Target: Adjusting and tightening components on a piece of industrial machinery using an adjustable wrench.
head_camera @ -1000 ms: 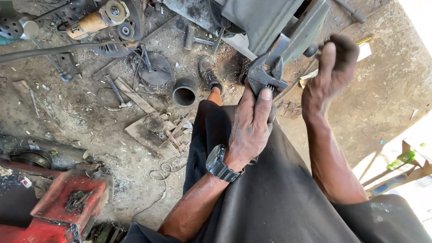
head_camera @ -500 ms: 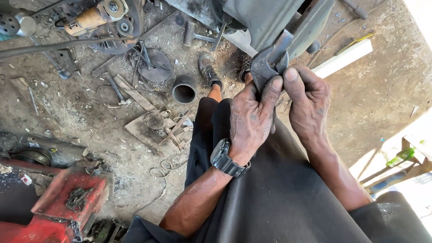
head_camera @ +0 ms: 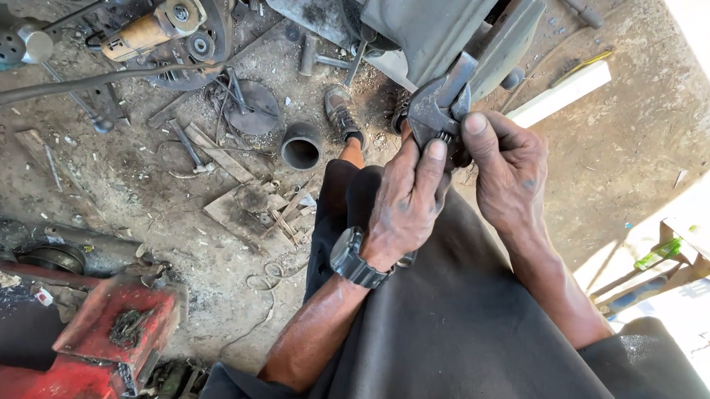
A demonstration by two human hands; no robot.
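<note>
A large grey adjustable wrench (head_camera: pixel 445 100) points its jaws down over my lap, its handle running up and right. My left hand (head_camera: pixel 406 201), with a black watch on the wrist, grips the wrench head from below, fingers pressed on the jaw. My right hand (head_camera: pixel 507 167) holds the head from the right side, thumb on the adjusting screw. Both hands touch each other around the wrench head. A grey metal machine body (head_camera: pixel 432 29) hangs just above the wrench.
Dirt floor littered with scrap: a short black pipe piece (head_camera: pixel 301 149), an angle grinder (head_camera: pixel 152 29), wood offcuts (head_camera: pixel 248 207), a hammer (head_camera: pixel 188 148). A red metal stand (head_camera: pixel 114 325) sits at lower left. My shoe (head_camera: pixel 341 112) rests by the pipe. A white strip (head_camera: pixel 559 95) lies right.
My right hand has come down from the wrench handle to the wrench head, joining my left hand there. The wrench has stayed in about the same place.
</note>
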